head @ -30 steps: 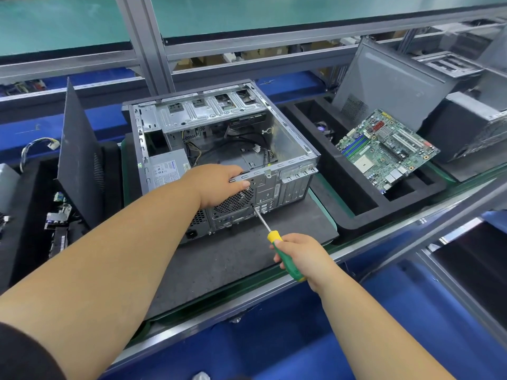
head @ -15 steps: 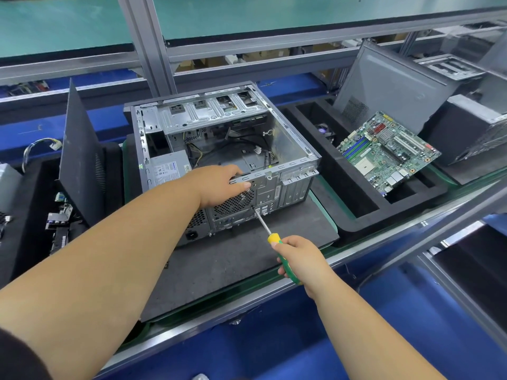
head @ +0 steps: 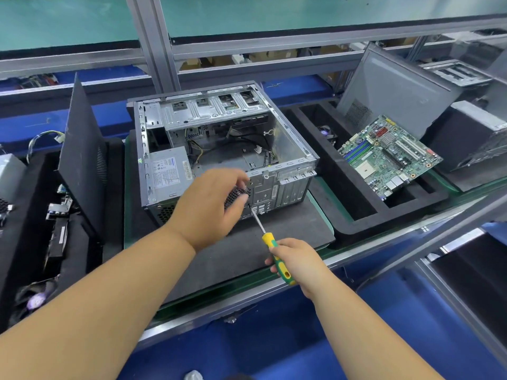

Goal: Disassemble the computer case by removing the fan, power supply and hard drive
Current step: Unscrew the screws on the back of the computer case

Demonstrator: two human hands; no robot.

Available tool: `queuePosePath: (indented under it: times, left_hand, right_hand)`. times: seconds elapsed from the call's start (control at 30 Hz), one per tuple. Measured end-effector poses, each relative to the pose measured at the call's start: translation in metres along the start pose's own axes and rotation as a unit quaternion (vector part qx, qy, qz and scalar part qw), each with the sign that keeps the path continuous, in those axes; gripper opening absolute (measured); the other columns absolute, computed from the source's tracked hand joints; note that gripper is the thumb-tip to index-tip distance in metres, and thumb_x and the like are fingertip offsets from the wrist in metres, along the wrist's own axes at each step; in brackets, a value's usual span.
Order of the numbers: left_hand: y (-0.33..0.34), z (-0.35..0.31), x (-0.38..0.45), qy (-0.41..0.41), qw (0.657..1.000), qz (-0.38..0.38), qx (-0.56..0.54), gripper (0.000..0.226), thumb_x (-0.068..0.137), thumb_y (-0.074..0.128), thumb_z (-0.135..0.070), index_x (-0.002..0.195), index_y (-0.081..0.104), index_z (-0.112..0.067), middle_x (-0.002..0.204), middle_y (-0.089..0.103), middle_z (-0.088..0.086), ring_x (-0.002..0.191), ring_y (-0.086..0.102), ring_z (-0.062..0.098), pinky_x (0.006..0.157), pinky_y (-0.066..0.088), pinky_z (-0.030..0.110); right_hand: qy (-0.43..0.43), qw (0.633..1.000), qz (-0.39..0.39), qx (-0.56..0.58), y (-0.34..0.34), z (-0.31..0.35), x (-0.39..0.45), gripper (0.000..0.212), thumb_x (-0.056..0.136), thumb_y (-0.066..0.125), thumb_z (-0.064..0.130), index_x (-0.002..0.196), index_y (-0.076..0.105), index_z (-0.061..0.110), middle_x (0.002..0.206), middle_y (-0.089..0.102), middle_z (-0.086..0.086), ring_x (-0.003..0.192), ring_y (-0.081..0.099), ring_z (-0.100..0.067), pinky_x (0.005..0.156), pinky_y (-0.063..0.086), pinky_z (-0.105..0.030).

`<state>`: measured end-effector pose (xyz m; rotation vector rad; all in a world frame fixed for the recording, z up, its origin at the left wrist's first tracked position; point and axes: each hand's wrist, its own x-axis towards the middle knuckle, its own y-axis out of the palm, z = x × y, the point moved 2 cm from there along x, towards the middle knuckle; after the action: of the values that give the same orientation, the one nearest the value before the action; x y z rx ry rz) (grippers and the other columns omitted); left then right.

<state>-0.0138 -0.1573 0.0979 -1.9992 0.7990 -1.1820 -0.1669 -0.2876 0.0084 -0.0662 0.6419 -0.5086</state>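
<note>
head view: the computer case (head: 225, 149) sits at frame centre on a dark mat (head: 288, 229). the left hand (head: 208, 207), fingers curled together at the rear grille, seems to pinch a screw; i cannot tell. the right hand (head: 299, 260) grips the screwdriver (head: 270, 242). the case looks stiff, heavy and sharp-edged; best held by its frame rails.

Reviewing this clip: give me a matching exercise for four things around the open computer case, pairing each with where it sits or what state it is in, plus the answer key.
Things:
1. screwdriver
2. power supply
3. motherboard
4. dark side panel

Places or states:
A. lying tilted on the black foam tray, right of the case
B. held by the right hand, tip at the case's rear panel
C. standing upright, left of the case
D. inside the computer case, at its near left corner

Pairs: 1-B, 2-D, 3-A, 4-C
</note>
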Motion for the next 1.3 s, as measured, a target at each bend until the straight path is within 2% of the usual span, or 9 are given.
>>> queuePosePath:
  times: [0.1, 0.2, 0.33, 0.5, 0.6, 0.77, 1.13, 1.23, 1.3]
  left_hand:
    - [0.020, -0.005, -0.018, -0.056, 0.995, 0.043, -0.066, 0.011, 0.087, 0.062, -0.018, 0.098, 0.065, -0.021, 0.089, 0.062, -0.010, 0.083, 0.057, 0.008, 0.077, 0.046, 0.024]
    - [0.050, -0.001, -0.035, -0.242, 0.943, 0.068, -0.217, 0.016, 0.082, 0.072, -0.008, 0.081, 0.069, -0.023, 0.076, 0.066, -0.009, 0.071, 0.059, 0.004, 0.067, 0.048, 0.017]
    - [0.089, 0.012, -0.044, -0.469, 0.782, 0.066, -0.405, 0.008, 0.094, 0.058, -0.010, 0.094, 0.067, -0.010, 0.086, 0.072, 0.006, 0.076, 0.065, 0.014, 0.065, 0.052, 0.018]
    - [0.119, 0.015, -0.035, -0.556, 0.479, 0.014, -0.679, 0.028, 0.100, 0.043, -0.015, 0.122, 0.054, -0.001, 0.123, 0.060, 0.021, 0.120, 0.055, 0.030, 0.110, 0.039, 0.036]
    - [0.123, 0.016, -0.027, -0.546, 0.406, -0.021, -0.733, 0.030, 0.100, 0.035, -0.014, 0.112, 0.057, 0.002, 0.123, 0.060, 0.025, 0.121, 0.054, 0.032, 0.111, 0.037, 0.037]
    - [0.126, 0.016, -0.023, -0.554, 0.395, -0.038, -0.732, 0.030, 0.100, 0.033, -0.012, 0.106, 0.059, 0.003, 0.116, 0.064, 0.022, 0.115, 0.058, 0.032, 0.104, 0.042, 0.036]
    - [0.125, 0.019, -0.019, -0.582, 0.438, -0.037, -0.684, 0.027, 0.103, 0.040, -0.016, 0.100, 0.064, -0.004, 0.096, 0.073, 0.010, 0.093, 0.069, 0.020, 0.077, 0.053, 0.025]
    - [0.125, 0.018, -0.017, -0.591, 0.457, -0.035, -0.664, 0.024, 0.102, 0.043, -0.020, 0.097, 0.064, -0.009, 0.087, 0.075, 0.005, 0.083, 0.070, 0.013, 0.070, 0.053, 0.021]
    - [0.125, 0.017, -0.015, -0.599, 0.461, -0.045, -0.653, 0.022, 0.101, 0.046, -0.020, 0.095, 0.065, -0.010, 0.083, 0.076, 0.004, 0.083, 0.070, 0.013, 0.068, 0.051, 0.021]
  right_hand:
    - [-0.013, 1.000, 0.007, -0.008, -0.003, 0.000, -0.001, 0.012, 0.098, 0.057, 0.025, 0.103, 0.067, 0.022, 0.085, 0.075, 0.000, 0.070, 0.066, -0.011, 0.069, 0.052, -0.032]
    - [-0.031, 0.999, 0.010, 0.004, -0.005, -0.001, 0.000, 0.010, 0.095, 0.062, 0.024, 0.101, 0.069, 0.021, 0.083, 0.075, 0.000, 0.067, 0.066, -0.010, 0.067, 0.051, -0.030]
    - [-0.040, 0.999, 0.001, 0.033, -0.005, -0.005, 0.002, 0.009, 0.092, 0.066, 0.022, 0.099, 0.071, 0.020, 0.078, 0.072, 0.000, 0.065, 0.063, -0.010, 0.065, 0.052, -0.026]
    - [-0.043, 0.997, -0.025, 0.053, -0.002, -0.011, 0.006, 0.006, 0.091, 0.067, 0.024, 0.095, 0.073, 0.023, 0.073, 0.067, 0.004, 0.066, 0.061, -0.005, 0.059, 0.048, -0.018]
    - [-0.006, 0.996, -0.015, 0.086, 0.002, -0.007, 0.009, 0.008, 0.094, 0.061, 0.025, 0.097, 0.068, 0.022, 0.075, 0.063, -0.001, 0.059, 0.060, -0.010, 0.056, 0.050, -0.022]
    - [0.033, 0.997, -0.008, 0.069, 0.007, 0.000, 0.009, 0.019, 0.099, 0.043, 0.017, 0.108, 0.060, 0.019, 0.085, 0.061, -0.008, 0.054, 0.061, -0.015, 0.057, 0.053, -0.029]
    - [-0.057, 0.997, -0.051, 0.031, 0.000, -0.012, 0.008, 0.027, 0.084, 0.077, 0.022, 0.104, 0.064, 0.034, 0.092, 0.066, 0.001, 0.082, 0.065, -0.013, 0.082, 0.056, -0.035]
    - [-0.035, 0.998, -0.048, 0.015, 0.001, -0.008, 0.008, 0.007, 0.091, 0.065, 0.032, 0.099, 0.065, 0.031, 0.092, 0.071, 0.006, 0.090, 0.064, -0.016, 0.075, 0.051, -0.033]
    - [-0.014, 0.999, -0.044, 0.006, 0.001, -0.005, 0.007, 0.013, 0.095, 0.052, 0.032, 0.091, 0.065, 0.031, 0.088, 0.072, 0.009, 0.089, 0.062, -0.017, 0.068, 0.044, -0.031]
